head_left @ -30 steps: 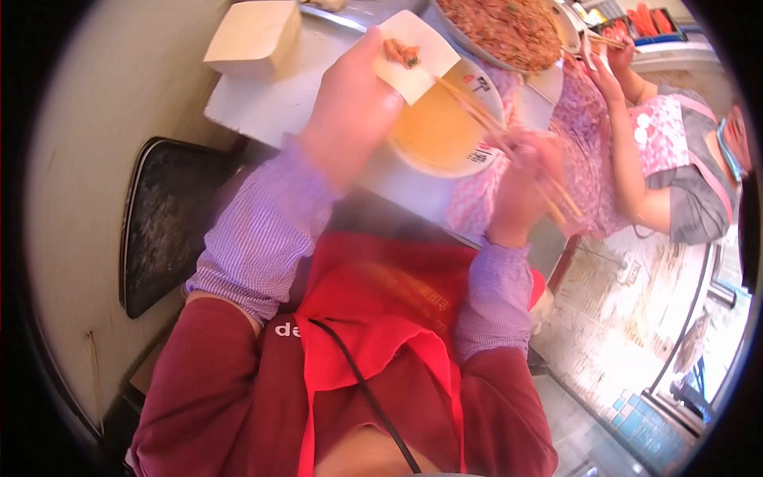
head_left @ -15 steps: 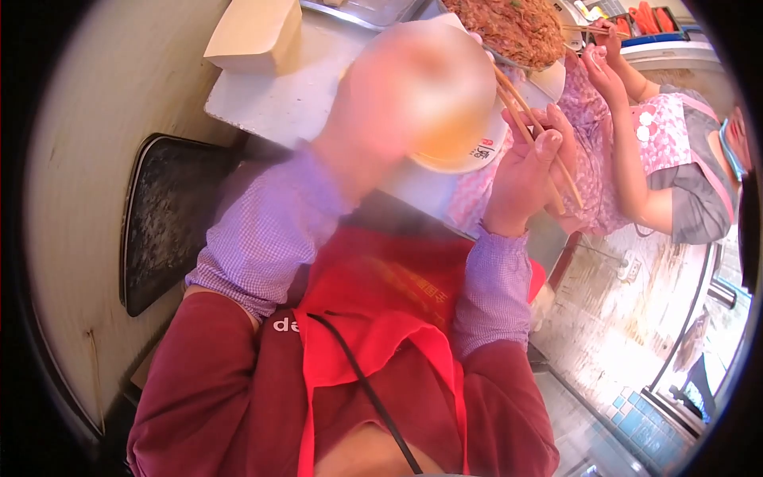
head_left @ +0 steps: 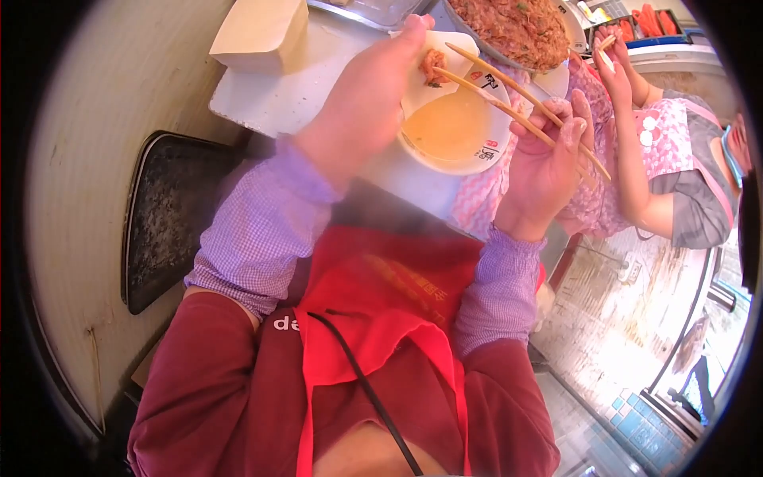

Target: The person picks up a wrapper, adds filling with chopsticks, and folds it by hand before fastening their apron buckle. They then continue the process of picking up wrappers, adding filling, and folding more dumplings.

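Note:
My left hand [head_left: 377,91] holds a thin white dough wrapper [head_left: 457,49], its thumb along the near edge and the other fingers mostly hidden. A small lump of reddish minced filling [head_left: 434,67] sits on the wrapper. Below it on the white surface is a white bowl [head_left: 455,168] of yellow-orange liquid [head_left: 449,127]. Wooden chopsticks [head_left: 509,99] are gripped in my right hand [head_left: 552,155]. Their tips are spread, one at the filling and the other above the wrapper's surface.
A large bowl of minced filling [head_left: 517,32] stands at the back. A stack of wrappers [head_left: 262,36] lies at the left, near a metal tray [head_left: 373,11]. A co-worker's hands [head_left: 610,67] work at the right. A dark tray [head_left: 175,222] leans by the wall.
My left hand was blurred over the bowl and is now sharp, with wrapper and filling in view. The chopsticks in my right hand have swung left to the filling, their tips spread.

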### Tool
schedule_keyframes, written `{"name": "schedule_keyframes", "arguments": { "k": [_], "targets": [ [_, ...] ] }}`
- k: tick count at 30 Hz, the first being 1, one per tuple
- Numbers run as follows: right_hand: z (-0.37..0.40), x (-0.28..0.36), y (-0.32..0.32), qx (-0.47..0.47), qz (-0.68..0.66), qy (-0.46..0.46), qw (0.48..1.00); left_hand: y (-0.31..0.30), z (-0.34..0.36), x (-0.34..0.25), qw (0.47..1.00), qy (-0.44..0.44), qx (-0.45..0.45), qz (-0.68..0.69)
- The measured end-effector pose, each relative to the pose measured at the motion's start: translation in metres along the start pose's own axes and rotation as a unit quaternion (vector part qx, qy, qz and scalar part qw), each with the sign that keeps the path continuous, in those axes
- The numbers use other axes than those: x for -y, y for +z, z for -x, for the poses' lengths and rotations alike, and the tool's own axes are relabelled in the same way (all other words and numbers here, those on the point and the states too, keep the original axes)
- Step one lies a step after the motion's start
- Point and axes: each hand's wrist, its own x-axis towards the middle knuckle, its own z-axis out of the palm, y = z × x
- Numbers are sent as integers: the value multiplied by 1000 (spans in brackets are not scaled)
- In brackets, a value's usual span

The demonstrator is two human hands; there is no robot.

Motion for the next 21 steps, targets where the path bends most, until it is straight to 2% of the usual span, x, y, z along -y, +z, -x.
{"name": "schedule_keyframes", "arguments": {
  "k": [4, 7, 9, 11, 15, 17, 21],
  "targets": [
    [-2, -6, 2, -9, 44, 41, 998, 2, 2, -2, 999, -20, 23, -15],
    [-5, -14, -4, -38, 51, 60, 996, 2, -1, -3, 1000, -26, -3, 3],
    [-9, -18, -10, -53, 34, 61, 996, -1, -3, -7, 992, -73, -7, 105],
    [-16, -22, -14, -110, -12, 29, 993, -7, -8, -6, 986, -79, -7, 144],
    [-31, -28, -25, -145, -3, -26, 989, -10, -12, -4, 977, -88, -8, 194],
    [-37, -31, -35, -154, 144, -49, 976, -16, -14, 0, 971, -85, -9, 221],
    [-31, -9, -28, -174, 189, -53, 965, -21, -15, -4, 964, -64, -25, 256]
  ]
}}
